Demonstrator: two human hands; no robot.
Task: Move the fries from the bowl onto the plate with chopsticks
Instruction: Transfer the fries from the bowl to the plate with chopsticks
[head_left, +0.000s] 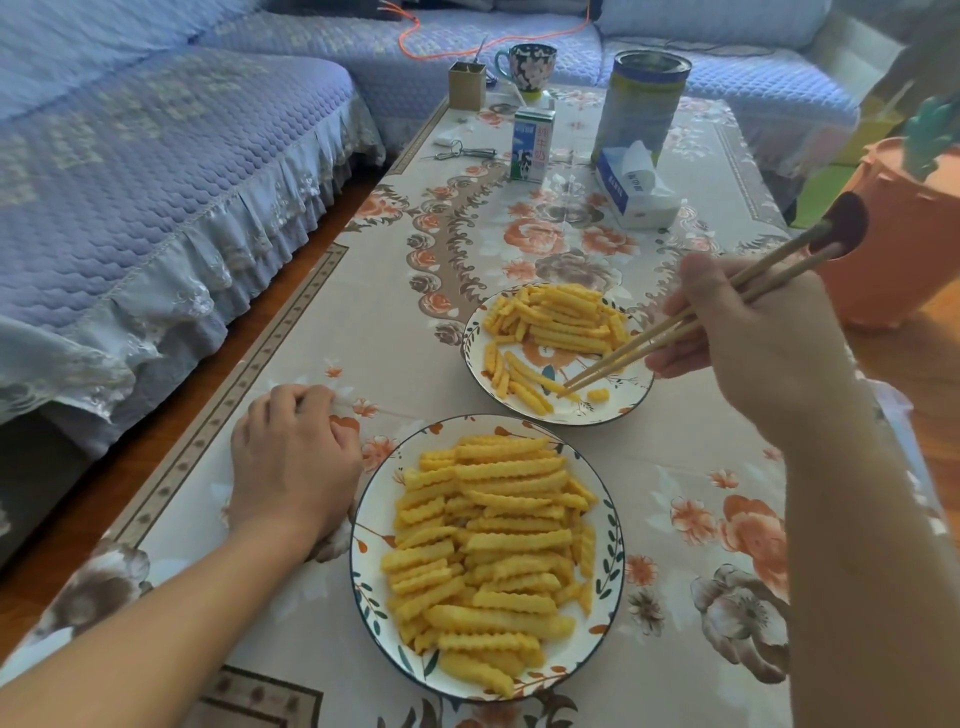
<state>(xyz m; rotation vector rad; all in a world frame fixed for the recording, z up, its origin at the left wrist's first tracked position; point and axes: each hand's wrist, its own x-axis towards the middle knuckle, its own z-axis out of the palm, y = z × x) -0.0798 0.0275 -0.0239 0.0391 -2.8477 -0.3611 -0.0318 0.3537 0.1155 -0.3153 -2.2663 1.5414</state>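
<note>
Wooden chopsticks (670, 332) sit pinched in your right hand (748, 332), tips nearly together at a crinkle fry (535, 375) in the far dish (631, 387). Your left hand (293, 462) rests loosely curled and holding nothing on the counter (675, 467) beside the near dish (363, 525) heaped with fries (493, 551).

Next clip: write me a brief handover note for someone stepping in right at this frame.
Right hand grips the chopsticks, tips down in the far dish among its crinkle fries; whether a fry is in the grip is unclear.
Left hand rests loosely curled on the tablecloth, holding nothing, beside the near dish.
Near dish is heaped with fries; the far dish is part full.
Which dish is bowl or plate isn't clear, so confirm direction, then keep transferring.
</note>
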